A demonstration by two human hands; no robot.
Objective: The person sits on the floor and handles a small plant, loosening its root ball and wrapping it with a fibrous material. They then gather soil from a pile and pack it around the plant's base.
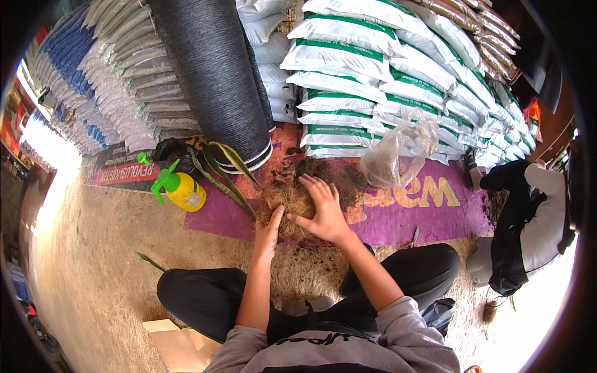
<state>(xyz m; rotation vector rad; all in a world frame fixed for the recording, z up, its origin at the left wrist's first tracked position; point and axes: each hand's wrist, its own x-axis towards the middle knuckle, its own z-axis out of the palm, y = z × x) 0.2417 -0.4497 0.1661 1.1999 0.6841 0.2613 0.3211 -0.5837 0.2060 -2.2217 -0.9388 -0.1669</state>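
A clump of brown root fibre [291, 205] lies on the purple printed sheet [224, 224] before me, with long yellow-edged snake plant leaves [228, 189] stretching from it to the upper left. Against the clump's left side rests my left hand [268, 233], thumb along the fibre, its fingers largely hidden. My right hand [322, 207] is spread over the right side, thumb and fingers apart, touching the clump but not closed on it. Dark loose soil [345, 179] is scattered just beyond that hand. A green and yellow spray bottle [184, 189] stands to the left of the leaves.
Stacked white and green sacks [345, 88] and a large black roll of netting [210, 70] stand behind the sheet. A clear plastic bag [399, 154] sits at the right. Another person [536, 219] sits at far right. Cardboard [179, 345] lies at lower left.
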